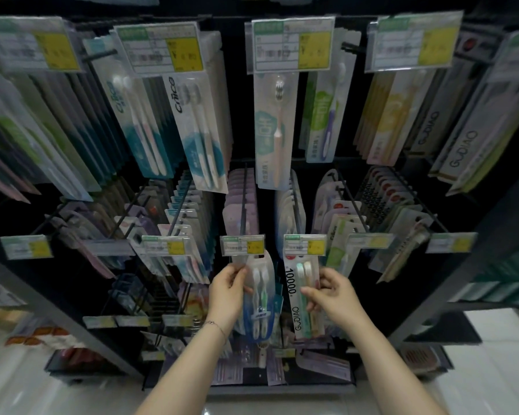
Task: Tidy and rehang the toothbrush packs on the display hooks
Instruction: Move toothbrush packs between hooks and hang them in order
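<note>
While under tags (242,245), packs (261,313) in hands (226,292).

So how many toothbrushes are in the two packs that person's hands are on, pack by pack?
Blue-and-white pack, held by the left hand: 2 brushes
GUDIAO 10000 pack, held by the right hand: 2 brushes
Total: 4 brushes

Head camera faces forward-down, near the display hooks (244,199).
</note>
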`<state>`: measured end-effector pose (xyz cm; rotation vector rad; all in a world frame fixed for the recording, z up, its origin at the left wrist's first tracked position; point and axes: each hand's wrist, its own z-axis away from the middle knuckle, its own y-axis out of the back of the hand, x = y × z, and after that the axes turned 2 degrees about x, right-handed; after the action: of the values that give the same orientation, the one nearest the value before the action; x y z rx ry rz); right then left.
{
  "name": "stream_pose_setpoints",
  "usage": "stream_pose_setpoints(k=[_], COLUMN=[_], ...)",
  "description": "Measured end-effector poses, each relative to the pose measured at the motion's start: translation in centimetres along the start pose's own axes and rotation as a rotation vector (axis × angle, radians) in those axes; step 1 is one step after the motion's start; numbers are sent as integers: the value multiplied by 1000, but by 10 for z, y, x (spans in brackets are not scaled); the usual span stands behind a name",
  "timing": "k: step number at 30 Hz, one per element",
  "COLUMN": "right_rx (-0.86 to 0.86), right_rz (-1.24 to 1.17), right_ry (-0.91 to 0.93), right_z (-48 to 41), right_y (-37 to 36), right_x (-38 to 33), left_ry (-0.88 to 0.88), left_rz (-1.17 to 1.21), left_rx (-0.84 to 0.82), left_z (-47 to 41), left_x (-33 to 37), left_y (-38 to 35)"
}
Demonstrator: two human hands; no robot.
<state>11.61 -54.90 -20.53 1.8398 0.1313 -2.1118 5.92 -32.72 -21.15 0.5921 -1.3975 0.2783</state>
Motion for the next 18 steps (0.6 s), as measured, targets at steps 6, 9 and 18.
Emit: stream_pose_setpoints(k=[6, 9, 18], right_rx=[73, 145, 249], right_rz=[-15, -9, -12], right_ry=[-26, -51, -46], right_z=[15, 21, 26], right_y=[16, 28, 49], right_x=[8, 18, 29], left_ry=[15, -34, -2], left_rz=[28, -18, 23], left_rx=[-71, -139, -141], left_z=[8, 12, -1], left_x=[7, 15, 28], left_y=[-21, -33, -62])
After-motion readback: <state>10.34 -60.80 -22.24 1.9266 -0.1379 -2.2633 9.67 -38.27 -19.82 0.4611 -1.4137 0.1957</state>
